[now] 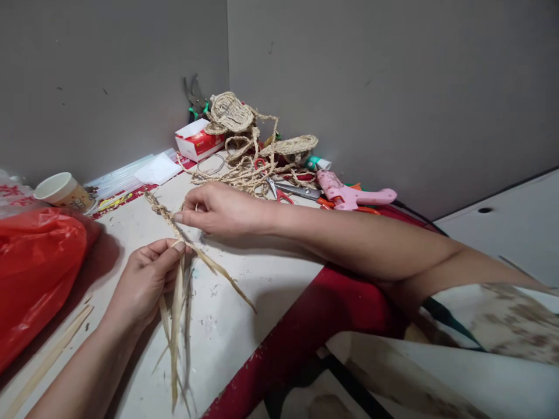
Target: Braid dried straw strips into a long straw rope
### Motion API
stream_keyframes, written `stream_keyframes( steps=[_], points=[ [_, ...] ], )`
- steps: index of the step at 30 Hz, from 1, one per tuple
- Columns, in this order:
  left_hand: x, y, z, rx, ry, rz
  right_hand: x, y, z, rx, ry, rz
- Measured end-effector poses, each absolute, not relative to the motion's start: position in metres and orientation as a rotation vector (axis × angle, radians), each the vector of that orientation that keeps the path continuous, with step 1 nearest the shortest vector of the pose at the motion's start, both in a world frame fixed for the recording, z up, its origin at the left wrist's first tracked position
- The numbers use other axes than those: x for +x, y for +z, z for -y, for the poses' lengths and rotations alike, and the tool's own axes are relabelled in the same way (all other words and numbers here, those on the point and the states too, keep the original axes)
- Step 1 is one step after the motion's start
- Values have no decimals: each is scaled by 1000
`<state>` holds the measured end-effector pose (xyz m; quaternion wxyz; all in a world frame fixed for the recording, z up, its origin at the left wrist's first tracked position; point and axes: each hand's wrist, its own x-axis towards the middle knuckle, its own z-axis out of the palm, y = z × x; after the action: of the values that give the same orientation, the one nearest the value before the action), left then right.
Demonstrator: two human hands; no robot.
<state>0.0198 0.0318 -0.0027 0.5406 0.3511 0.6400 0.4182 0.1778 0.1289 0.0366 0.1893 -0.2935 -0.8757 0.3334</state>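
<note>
A short plait of dry straw-coloured strips [176,228] runs between my hands, its knotted end toward the back left. My left hand [152,267] pinches it where the plaiting stops, thumb on top. Below that grip several loose strips [177,326] hang down, and one more strip [225,278] sticks out to the right. My right hand [213,208] is at the upper part of the plait, thumb and finger closed at its side. Whether those fingers hold a strip there is too small to make out.
Behind my right hand lies a heap of braided cord [248,174] with coiled pieces, scissors [301,191], a pink glue gun [349,192] and a red-white box [198,139]. Pruning shears [196,96] lean on the wall. At left are a paper cup [65,191] and a red plastic bag [39,273].
</note>
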Motion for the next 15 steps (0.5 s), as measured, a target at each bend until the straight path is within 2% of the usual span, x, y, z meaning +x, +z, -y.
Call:
stream_keyframes(
  steps=[7, 11, 15],
  points=[
    [20, -3, -32, 810, 983, -1506, 171, 21, -131, -731, 1358, 2410],
    [19, -3, -32, 824, 997, -1496, 170, 21, -130, -816, 1367, 2211],
    [17, -3, -32, 881, 1046, -1474, 166, 12, -125, -865, 1848, 2185]
  ],
)
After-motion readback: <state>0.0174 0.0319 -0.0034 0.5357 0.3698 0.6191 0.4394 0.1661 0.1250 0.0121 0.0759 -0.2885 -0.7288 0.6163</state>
